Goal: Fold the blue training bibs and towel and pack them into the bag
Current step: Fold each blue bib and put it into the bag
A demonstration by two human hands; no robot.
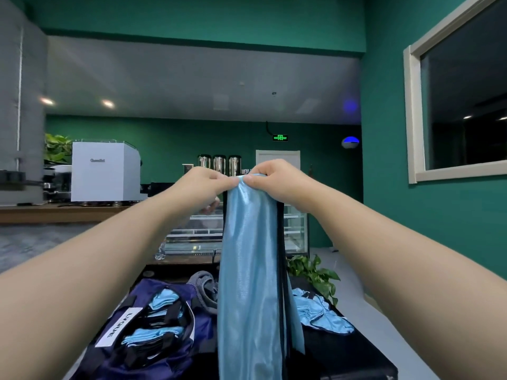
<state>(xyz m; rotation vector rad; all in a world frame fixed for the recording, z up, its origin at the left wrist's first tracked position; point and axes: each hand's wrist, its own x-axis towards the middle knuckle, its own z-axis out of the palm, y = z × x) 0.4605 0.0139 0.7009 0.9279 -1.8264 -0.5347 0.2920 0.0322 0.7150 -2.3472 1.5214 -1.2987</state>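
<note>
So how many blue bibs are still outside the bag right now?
2 at least: one bib hanging from the left hand and right hand, and a crumpled pile on the table, right, which may hold more. Others already lie in the bag.

Bib held up mid-frame, bag lower left, loose bibs lower right.
Both hands, left hand [204, 185] and right hand [275, 182], pinch the bib [248, 270] top at centre; it hangs over the table [343, 352]. Bag [131, 346] holds folded bibs [153, 335]; towel [204, 289] behind bag; bib pile [321, 314] right of hanging bib.

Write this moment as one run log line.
left hand: pinches bib | right hand: pinches bib | bag: open
</note>
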